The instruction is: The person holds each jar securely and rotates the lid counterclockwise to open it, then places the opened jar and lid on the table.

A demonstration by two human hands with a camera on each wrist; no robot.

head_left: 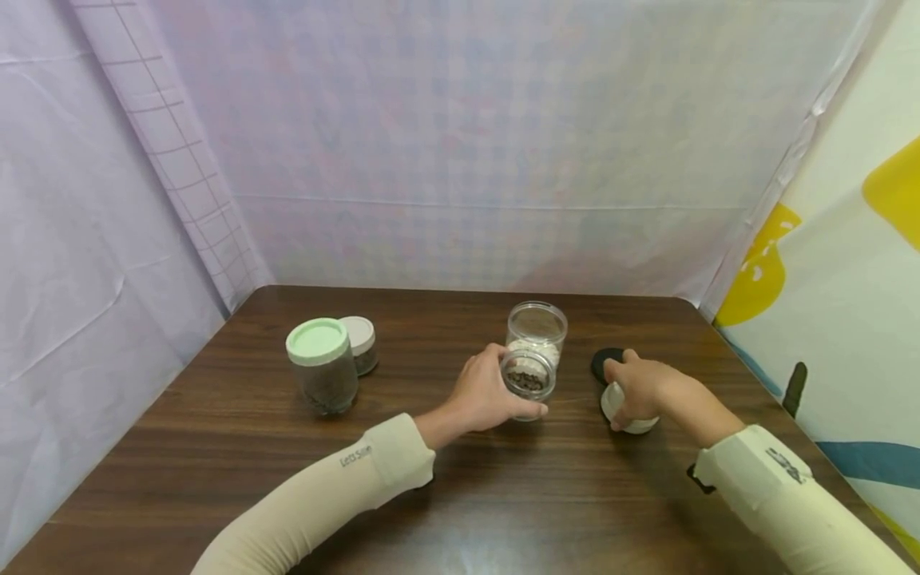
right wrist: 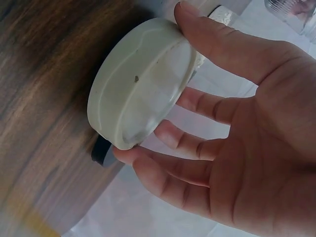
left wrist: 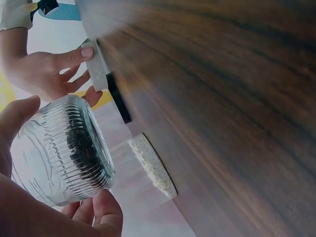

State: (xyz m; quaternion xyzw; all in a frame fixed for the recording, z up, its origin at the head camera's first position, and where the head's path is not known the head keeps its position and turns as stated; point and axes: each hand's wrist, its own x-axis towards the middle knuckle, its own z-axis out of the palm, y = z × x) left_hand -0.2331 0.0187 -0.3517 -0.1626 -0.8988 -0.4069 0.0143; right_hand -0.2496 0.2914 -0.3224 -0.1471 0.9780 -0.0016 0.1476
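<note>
My left hand (head_left: 489, 395) (left wrist: 29, 212) grips a small clear glass jar (head_left: 528, 374) (left wrist: 64, 148) around its side, with dark pieces inside. The jar has no lid on, and its mouth faces up toward me in the head view. My right hand (head_left: 654, 391) (right wrist: 237, 128) holds a whitish round lid (head_left: 629, 414) (left wrist: 97, 66) (right wrist: 111, 89) by its edge, thumb on one side and fingers on the other, low over the table. A black round lid (head_left: 600, 366) (left wrist: 118, 98) (right wrist: 100, 150) lies beside it, close to my right fingers.
Behind the small jar stands a larger clear jar (head_left: 537, 321) with white contents (left wrist: 153, 165). At the left of the brown table (head_left: 431, 319) are a green-lidded jar (head_left: 331, 383) and, just behind it, a smaller white-lidded jar (head_left: 365, 359). Cloth hangs beyond the far edge.
</note>
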